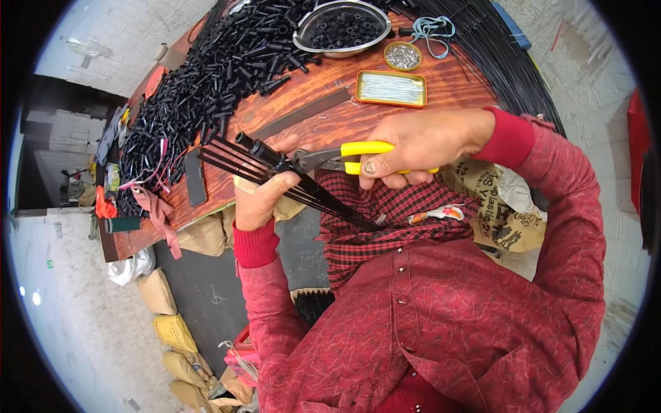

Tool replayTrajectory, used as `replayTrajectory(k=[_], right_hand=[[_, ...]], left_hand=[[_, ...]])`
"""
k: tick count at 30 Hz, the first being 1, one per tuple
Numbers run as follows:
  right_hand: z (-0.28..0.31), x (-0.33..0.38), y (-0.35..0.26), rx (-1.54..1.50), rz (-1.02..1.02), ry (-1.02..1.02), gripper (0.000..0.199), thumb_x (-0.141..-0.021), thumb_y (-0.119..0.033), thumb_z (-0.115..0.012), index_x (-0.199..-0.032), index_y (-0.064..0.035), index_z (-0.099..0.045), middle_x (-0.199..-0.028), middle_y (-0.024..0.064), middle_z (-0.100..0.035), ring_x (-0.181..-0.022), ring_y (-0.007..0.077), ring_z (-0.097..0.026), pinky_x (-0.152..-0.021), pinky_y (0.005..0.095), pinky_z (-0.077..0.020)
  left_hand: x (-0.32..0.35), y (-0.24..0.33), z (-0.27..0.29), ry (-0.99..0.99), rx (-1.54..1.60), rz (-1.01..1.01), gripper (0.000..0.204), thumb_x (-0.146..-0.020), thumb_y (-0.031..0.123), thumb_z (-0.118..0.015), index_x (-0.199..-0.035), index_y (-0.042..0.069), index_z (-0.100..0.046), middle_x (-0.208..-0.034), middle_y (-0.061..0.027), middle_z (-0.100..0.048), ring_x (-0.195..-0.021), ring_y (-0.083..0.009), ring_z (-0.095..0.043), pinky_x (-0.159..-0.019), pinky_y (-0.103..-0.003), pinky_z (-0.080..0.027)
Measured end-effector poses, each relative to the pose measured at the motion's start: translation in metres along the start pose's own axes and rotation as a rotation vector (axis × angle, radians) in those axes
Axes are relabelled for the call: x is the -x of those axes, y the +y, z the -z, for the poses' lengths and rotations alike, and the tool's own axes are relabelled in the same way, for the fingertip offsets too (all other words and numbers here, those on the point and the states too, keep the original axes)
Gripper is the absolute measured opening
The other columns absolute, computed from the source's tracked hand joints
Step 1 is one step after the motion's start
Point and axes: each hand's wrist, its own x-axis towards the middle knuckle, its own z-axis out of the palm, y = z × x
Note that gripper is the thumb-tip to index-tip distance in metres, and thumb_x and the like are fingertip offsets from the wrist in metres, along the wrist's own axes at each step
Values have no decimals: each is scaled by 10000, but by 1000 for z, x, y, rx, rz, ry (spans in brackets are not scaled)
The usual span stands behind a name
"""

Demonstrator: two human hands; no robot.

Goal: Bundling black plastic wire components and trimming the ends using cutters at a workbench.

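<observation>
My left hand (pixel 258 199) is closed around a black tubular plastic fitting (pixel 267 153) and thin black rods (pixel 334 205) that spread past it on both sides. The rods run down toward the checked cloth (pixel 358 248) on my lap. In my right hand (pixel 430 141) is a pair of pliers with yellow handles (pixel 367 148). Their metal jaws reach the fitting beside my left thumb and fingers; whether they grip a wire there is too small to tell. The far ends of the handles are wrapped by my right fingers.
On the reddish wooden table (pixel 310 89) lie a heap of black tubes (pixel 206 89), a metal bowl (pixel 323 51) of black parts, a round tin (pixel 402 69), a yellow tin (pixel 391 104) of silver pins and a blue cord (pixel 441 34). Long black rods (pixel 499 58) lie at the right.
</observation>
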Motion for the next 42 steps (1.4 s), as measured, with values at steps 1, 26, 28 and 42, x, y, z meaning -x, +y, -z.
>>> replayTrajectory(k=[1, 26, 28, 42], right_hand=[[-3, 1, 1, 49, 43, 39, 362, -1002, -326, -490, -1071, -6, -644, -676, -8, -552, -488, 49, -464, -449, 215, -381], [-9, 2, 8, 166, 124, 169, 298, -985, -254, -488, -1000, 10, -625, -633, 31, -565, -527, 119, -522, -499, 286, -433], [-9, 0, 8, 196, 120, 177, 281, -979, -246, -496, -977, 7, -620, -625, 36, -563, -540, 128, -533, -510, 298, -438], [-43, -50, 37, 452, 365, 613, 255, -884, -170, -568, -865, 71, -648, -743, 297, -624, -714, 460, -632, -629, 500, -492]], left_hand=[[0, -1, 1, 2, -2, 1, 641, -736, 133, -822, -1247, -110, -522, -1117, -226, -651, -1038, -304, -660, -889, -399, -552], [-1, 3, -13, 68, -129, -15, 544, -780, 81, -761, -1231, -112, -525, -1085, -252, -657, -973, -303, -679, -865, -395, -568], [0, 7, -17, 71, -160, 7, 524, -786, 66, -751, -1228, -109, -531, -1100, -247, -655, -978, -290, -678, -866, -376, -559], [-5, 3, -19, 190, -135, 9, 403, -831, 3, -706, -1206, -63, -575, -1077, -165, -673, -965, -209, -667, -849, -299, -525]])
